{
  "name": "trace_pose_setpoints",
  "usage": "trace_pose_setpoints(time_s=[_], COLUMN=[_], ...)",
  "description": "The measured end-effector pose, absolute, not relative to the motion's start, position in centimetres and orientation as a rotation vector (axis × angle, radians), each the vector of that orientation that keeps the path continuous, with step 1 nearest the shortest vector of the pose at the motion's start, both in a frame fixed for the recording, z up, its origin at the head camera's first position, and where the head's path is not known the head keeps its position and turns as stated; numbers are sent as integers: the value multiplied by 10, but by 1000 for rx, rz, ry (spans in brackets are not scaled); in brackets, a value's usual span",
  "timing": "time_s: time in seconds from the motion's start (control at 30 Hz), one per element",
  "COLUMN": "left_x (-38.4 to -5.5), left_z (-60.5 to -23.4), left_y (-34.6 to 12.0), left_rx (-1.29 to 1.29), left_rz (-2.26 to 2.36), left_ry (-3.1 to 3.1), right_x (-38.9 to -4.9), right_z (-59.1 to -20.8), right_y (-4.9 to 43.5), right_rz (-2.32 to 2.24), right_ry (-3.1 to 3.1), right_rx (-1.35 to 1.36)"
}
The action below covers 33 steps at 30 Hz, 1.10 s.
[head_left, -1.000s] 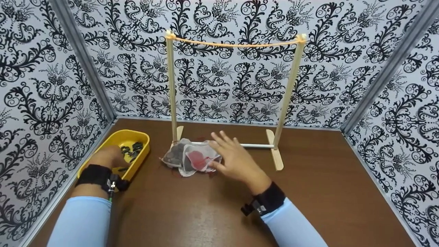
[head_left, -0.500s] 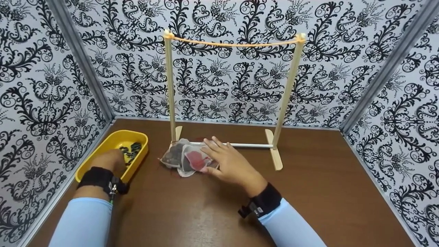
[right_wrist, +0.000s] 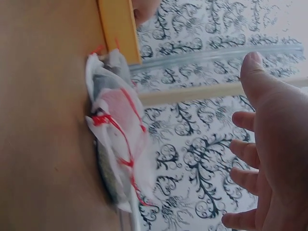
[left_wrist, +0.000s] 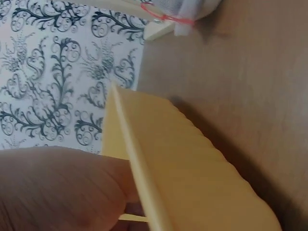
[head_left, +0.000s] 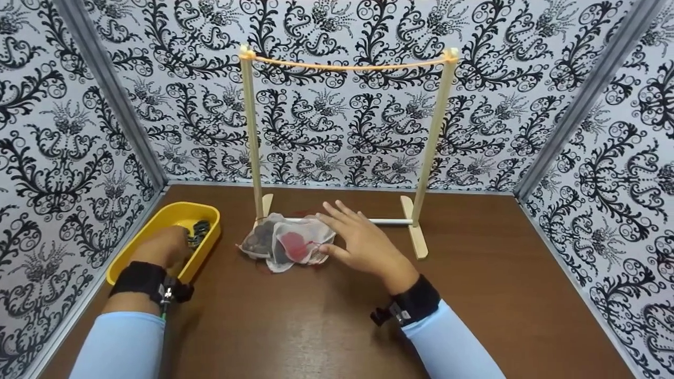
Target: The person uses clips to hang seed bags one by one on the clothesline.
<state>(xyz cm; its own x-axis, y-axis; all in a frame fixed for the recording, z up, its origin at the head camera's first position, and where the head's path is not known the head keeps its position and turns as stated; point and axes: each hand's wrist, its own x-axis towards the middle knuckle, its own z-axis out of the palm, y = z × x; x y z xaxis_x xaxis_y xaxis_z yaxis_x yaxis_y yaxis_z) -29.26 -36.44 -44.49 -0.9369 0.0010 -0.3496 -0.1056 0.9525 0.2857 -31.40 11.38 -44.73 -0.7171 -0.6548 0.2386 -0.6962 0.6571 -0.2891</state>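
Left hand (head_left: 163, 247) is down inside the yellow tray (head_left: 171, 215), and the placing makes sense: the tray sits on that arm's own side, within easy reach, and its raised walls look meant to stop the small dark pieces (head_left: 200, 231) from scattering over the table (head_left: 326, 326). In the middle, the pale mesh bags (head_left: 295, 245) lie heaped against the foot of the wooden stand (head_left: 252, 131), near the low white bar, probably put there to be handy for both arms. The stand's flat feet spread front and back, presumably for steadiness, and its orange cord (head_left: 347, 68) sags lightly between the posts, nothing on it!

Now the fingers. The right hand (head_left: 366, 247) hovers by the heap, fingers well spread, thumb standing off; the right wrist view shows a gap to the bags and their red strings (right_wrist: 102, 119), so it holds nothing. And the left? Its fingertips are hidden in the tray, so whether they pinch a piece, I can't tell.
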Motion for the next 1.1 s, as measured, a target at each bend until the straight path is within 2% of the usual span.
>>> trace_pose_setpoints(time_s=[0.17, 0.3, 0.5, 0.77, 0.9, 1.1], left_x=[-300, -296, -293, -309, -312, -315], left_z=[-432, -408, -388, -405, -418, -427], left_y=[-363, -341, -253, -110, -70, -36], left_rx=[-115, -160, -62, 144, 182, 260], left_rz=[505, 555, 967, 1945, 2217, 2451], left_ry=[2933, 3152, 3318, 2928, 2746, 2360], right_x=[-322, -327, -327, -318, -315, -313], right_z=[-436, -423, -406, -398, -402, -406], right_y=[133, 152, 179, 188, 183, 185], right_rz=[602, 628, 708, 693, 686, 725], right_ry=[-2742, -2739, -2700, -2629, -2550, -2422], right_rx=[1058, 962, 833, 747, 791, 860])
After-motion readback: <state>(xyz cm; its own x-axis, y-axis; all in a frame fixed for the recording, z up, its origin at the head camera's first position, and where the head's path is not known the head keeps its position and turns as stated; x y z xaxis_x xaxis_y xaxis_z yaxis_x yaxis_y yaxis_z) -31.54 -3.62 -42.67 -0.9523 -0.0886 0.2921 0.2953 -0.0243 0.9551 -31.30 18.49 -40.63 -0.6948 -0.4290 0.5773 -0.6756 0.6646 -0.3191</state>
